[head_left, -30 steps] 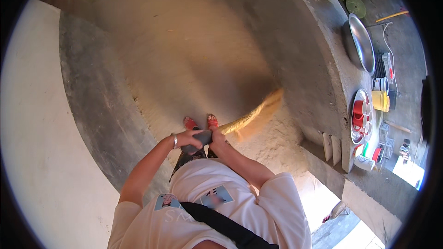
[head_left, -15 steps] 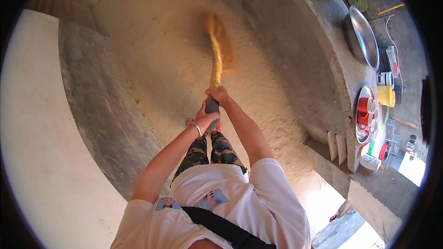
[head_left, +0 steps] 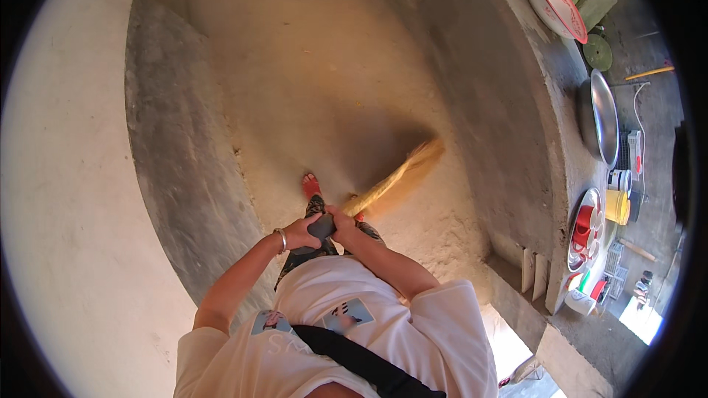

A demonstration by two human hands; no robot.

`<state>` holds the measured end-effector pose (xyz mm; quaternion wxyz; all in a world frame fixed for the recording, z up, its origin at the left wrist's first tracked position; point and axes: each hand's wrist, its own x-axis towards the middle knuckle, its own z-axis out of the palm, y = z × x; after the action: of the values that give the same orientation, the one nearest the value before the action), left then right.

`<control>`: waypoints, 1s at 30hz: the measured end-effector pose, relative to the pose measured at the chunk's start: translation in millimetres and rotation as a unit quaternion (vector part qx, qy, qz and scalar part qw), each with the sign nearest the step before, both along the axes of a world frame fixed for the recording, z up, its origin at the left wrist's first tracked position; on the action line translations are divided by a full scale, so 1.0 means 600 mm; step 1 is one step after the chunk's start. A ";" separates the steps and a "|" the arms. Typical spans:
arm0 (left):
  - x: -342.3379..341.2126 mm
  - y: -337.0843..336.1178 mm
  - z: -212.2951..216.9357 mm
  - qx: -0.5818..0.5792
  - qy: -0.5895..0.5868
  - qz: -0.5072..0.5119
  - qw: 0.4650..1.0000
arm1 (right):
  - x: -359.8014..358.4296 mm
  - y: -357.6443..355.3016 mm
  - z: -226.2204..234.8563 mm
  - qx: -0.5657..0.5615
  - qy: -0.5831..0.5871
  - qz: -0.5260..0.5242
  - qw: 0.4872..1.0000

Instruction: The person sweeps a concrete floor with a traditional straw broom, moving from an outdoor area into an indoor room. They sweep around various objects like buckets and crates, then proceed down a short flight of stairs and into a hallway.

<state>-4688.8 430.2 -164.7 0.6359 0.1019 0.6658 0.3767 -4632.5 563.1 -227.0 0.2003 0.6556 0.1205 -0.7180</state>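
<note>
A straw broom [head_left: 387, 181] with a dark grip slants from my body toward the right, its bristle end blurred low over the dusty floor [head_left: 295, 81]. My left hand [head_left: 302, 233] wraps round the dark end of the handle; a bracelet circles that wrist. Just ahead of it, my right hand [head_left: 341, 222] grips the handle where the dark part meets the yellow straw. One foot in a red sandal [head_left: 311, 186] shows ahead of my left hand; the other is partly hidden behind the broom.
A pale wall with a dark grey base [head_left: 173, 125] runs along the left. On the right, a concrete counter [head_left: 531, 81] carries a red-rimmed basin [head_left: 554, 6], a metal basin [head_left: 601, 118], a tray with red cups [head_left: 585, 227] and a yellow container [head_left: 616, 207].
The broom has swung from pointing straight ahead to slanting right and nearer my feet. Both hands have come closer to my body with it. A sandalled foot now shows more plainly.
</note>
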 end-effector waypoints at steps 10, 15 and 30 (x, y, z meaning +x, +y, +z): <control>-0.194 -0.038 0.021 -0.125 0.255 0.042 0.958 | -0.270 -0.083 -0.127 -0.017 0.282 0.030 0.959; -0.181 -0.042 0.016 -0.081 0.238 0.099 0.963 | -0.282 -0.063 -0.049 0.112 0.279 0.106 0.948; -0.253 -0.152 0.030 -0.117 0.170 0.130 0.970 | -0.303 -0.226 -0.194 -0.044 0.272 0.068 0.959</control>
<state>-4840.8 339.3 -146.5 0.4664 0.0017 0.8113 0.3526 -4814.2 427.5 -343.4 0.2366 0.4166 0.1830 -0.8585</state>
